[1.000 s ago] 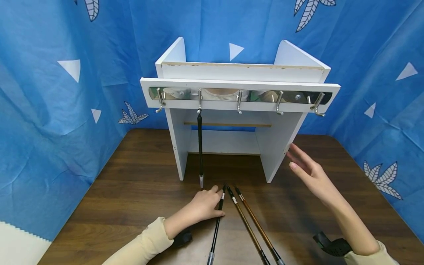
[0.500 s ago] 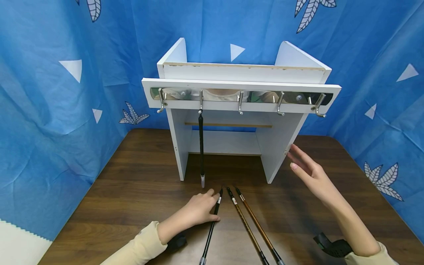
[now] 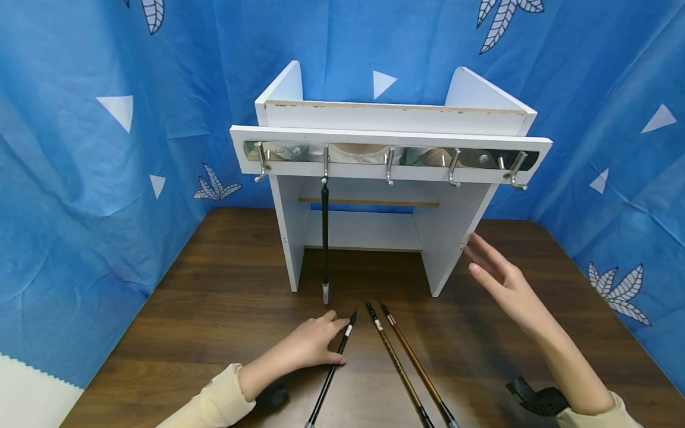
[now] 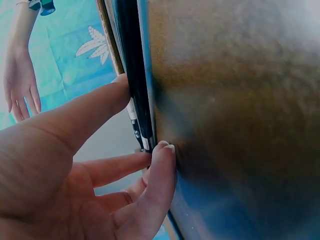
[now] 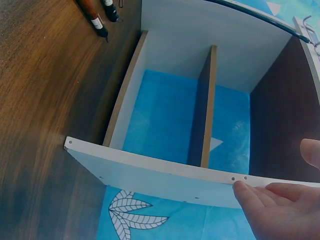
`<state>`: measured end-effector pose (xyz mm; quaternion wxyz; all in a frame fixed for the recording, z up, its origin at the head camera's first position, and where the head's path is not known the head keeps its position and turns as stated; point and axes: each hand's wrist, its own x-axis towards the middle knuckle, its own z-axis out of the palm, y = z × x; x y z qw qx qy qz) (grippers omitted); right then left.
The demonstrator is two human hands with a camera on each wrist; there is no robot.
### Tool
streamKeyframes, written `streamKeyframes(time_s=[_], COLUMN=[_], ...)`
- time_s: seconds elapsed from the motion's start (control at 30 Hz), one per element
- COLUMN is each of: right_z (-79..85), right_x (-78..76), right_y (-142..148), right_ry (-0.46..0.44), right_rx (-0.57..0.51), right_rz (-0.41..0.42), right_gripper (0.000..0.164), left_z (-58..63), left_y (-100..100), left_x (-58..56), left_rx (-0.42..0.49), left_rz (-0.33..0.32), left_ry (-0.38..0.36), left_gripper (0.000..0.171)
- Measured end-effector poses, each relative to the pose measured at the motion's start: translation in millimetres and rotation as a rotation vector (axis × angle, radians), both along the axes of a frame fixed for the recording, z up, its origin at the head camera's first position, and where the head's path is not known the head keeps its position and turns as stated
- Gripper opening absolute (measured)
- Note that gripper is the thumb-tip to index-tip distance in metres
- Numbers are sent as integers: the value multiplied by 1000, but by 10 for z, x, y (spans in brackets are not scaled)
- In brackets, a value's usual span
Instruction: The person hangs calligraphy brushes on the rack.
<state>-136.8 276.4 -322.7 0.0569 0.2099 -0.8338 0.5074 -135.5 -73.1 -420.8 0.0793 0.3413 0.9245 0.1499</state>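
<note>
room between right hand and brown brushes, hanging brush (tip down) in front of the white rack

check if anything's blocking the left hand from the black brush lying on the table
Nothing visible is: the left hand touches the lying black brush directly with thumb and fingers. The two brown brushes lie to its right, out of the way.

The site is a small tabletop station, screened at the back and both sides by blue cloth printed with leaves and triangles. A wood-grain table bears a white rack with metal hooks; one brush hangs there, and other brushes lie below. The type of room beyond the cloth cannot be determined.
</note>
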Motion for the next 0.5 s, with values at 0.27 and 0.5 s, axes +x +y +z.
streamKeyframes(time_s=[0.27,0.5], right_z=[-10,-1], right_x=[5,-3], right_y=[1,-4], right_ry=[-8,-9], right_rx=[-21,-16], right_rz=[7,5], right_gripper=[56,56], left_z=[-12,-23], left_y=[17,-20], left_x=[14,18], left_rx=[29,83], left_rz=[15,25], left_ry=[-9,-39], left_gripper=[62,51])
